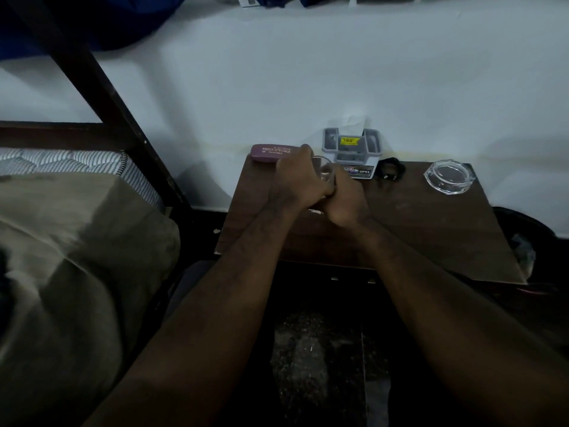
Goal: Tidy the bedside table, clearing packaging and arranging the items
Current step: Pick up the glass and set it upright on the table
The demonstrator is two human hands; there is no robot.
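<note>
Both hands meet over the middle of the dark wooden bench (431, 229): the left hand (300, 177) has its fingers clamped around a clear drinking glass (326, 171), which stands roughly upright just in front of the grey desk organiser (351, 144). The right hand (346, 204) is curled shut against the glass's base; whether it grips anything cannot be told. The maroon spectacle case (271, 153) lies crosswise just behind the left hand; the glass ashtray (448, 177) sits well apart, nearer the right.
</note>
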